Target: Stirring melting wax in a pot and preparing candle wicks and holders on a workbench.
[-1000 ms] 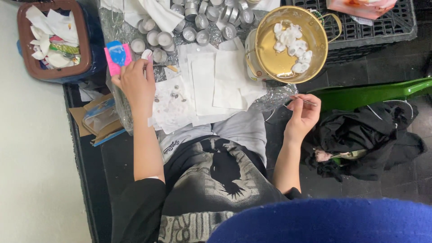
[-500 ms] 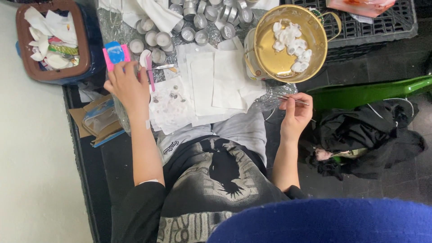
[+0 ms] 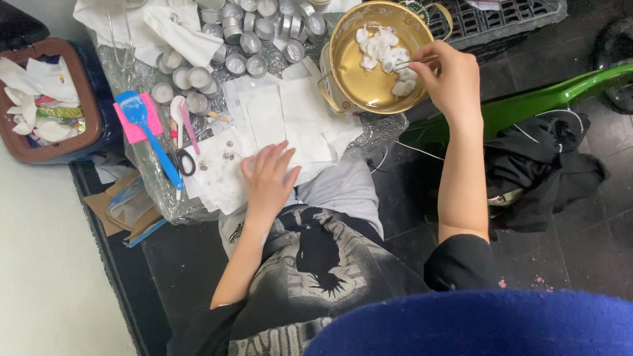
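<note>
Right hand (image 3: 452,79) risen to gold pot (image 3: 343,79), gripping tweezers (image 3: 415,62) | left hand (image 3: 270,175) dropped, open on paper (image 3: 290,122)

Left hand (image 3: 269,179) lies flat, fingers spread — right hand (image 3: 452,79) is raised, fingertips pinched together

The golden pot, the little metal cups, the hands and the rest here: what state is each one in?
Golden pot: uncovered, white wax pieces inside.
Right hand: over the pot, pinching metal tweezers.
Left hand: flat on white paper sheets, holding nothing.
Small metal cups: upright, clustered.
Blue spatula: lying flat.
Brown bin: open, holding scraps.
</note>
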